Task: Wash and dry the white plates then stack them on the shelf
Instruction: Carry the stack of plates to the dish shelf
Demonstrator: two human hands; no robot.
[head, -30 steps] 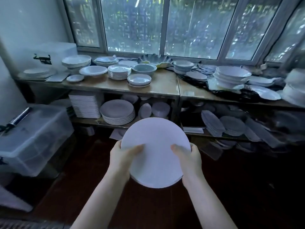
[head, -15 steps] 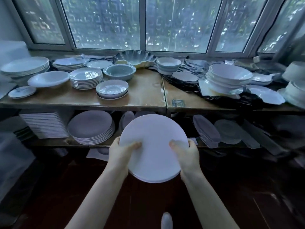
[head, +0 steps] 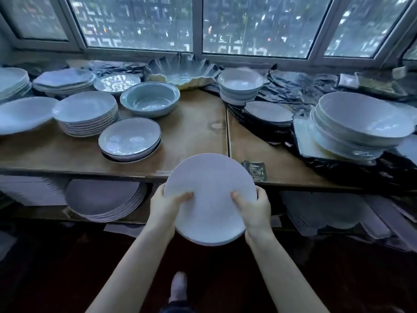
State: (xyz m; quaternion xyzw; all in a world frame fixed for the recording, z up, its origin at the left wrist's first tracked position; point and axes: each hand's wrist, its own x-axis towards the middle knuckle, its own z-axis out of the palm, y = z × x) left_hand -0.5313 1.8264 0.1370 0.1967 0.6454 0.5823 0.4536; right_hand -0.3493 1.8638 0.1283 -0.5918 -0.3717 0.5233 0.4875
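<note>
Head view, and from where I stand the person holds the white plates out at the shelf's front edge, above the dark floor; a second rim line along the near edge suggests more than one in the pile. The left hand and right hand grip opposite sides, thumbs pressed flat on the top face, the other fingers tucked beneath and hidden. I'd say that two-sided hold is meant to carry the pile level for setting down. The wooden shelf has a bare patch just ahead, between the dark-rimmed bowl and the black plastic sheet, which looks the likely landing spot, though the grey plates on the lower level are also near. A small dark sticker sits on the shelf top just beside the pile; its printing is too blurred to read, and no other writing shows
</note>
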